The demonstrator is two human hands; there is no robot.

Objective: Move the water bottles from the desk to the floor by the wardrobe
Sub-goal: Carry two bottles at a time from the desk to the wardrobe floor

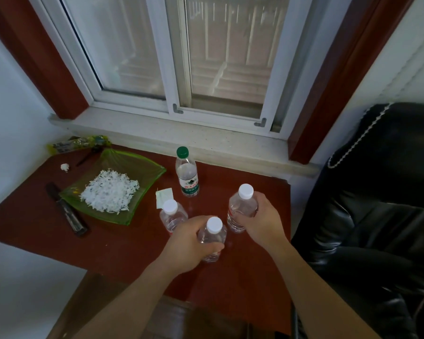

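We've got four water bottles upright on the red bench (123, 243) under the window, all capped. L hand (190, 243) is wrapped round the nearest white-cap bottle (211, 237) — fingers (216, 247) clenched across its body below the shoulder, thumb on the far side, so the cap stays clear and the grip sits on the widest part. R hand (261, 222) has the right white-cap bottle (241, 209) the same way, grasped from its right side at mid-body. Both bottles look to be standing on the bench, or barely off it — can't tell which from this angle. One bottle per hand makes sense: two carried per trip, w/ a side grip that lets us set them down upright on the floor w/o regripping. Third white-cap bottle (172, 215) stands just beside the L hand, partly hidden behind it, untouched; green-cap bottle (186, 176) stands further back nr the sill, apart from the rest. So approx half the load is in hand, none delivered; wardrobe and drop spot aren't in view. Nearby clutter: green glass dish (145, 168) w/ white shreds, a dark knife (67, 211) left of it, a small paper scrap (164, 195) just behind the third bottle. Risk as we see it: lifting the L bottle could clip the third one, they're that close. Black chair (377, 204) on the right crowds the turn away from the bench.
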